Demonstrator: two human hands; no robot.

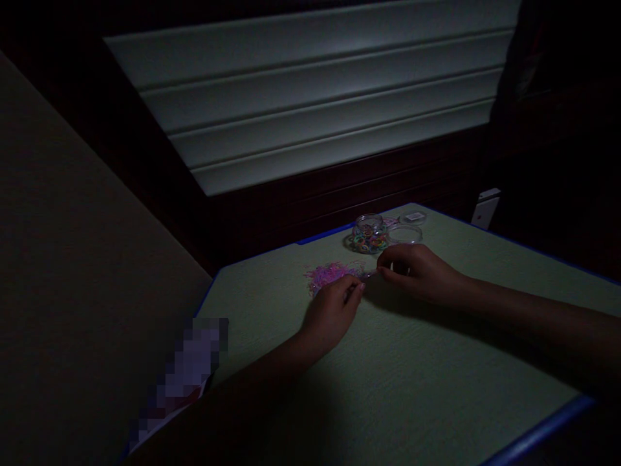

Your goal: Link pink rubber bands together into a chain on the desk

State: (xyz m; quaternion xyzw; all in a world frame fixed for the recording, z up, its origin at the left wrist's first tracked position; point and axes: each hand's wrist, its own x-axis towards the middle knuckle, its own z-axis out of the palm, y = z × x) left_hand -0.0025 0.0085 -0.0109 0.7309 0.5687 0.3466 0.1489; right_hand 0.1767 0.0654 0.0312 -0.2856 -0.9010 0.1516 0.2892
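Observation:
My left hand (334,307) is closed in a pinch beside a loose pile of small pink and purple elastic bands (332,275) on the green tabletop. Facing it, my right hand (420,272) pinches with thumb and forefinger. Between the two sets of fingertips runs a thin, pale strand (370,274) that looks like a small elastic band; the dim light hides its detail. Behind the hands stands an uncapped clear jar (369,234) holding many coloured elastic bands. A clear round lid (405,234) lies to the jar's right.
Farther back on the green table (436,362) is another clear round piece with a white label (413,217). The table has a blue edge. A wall stands at left, a slatted panel (315,90) behind, and a white box (486,208) beyond the far right edge.

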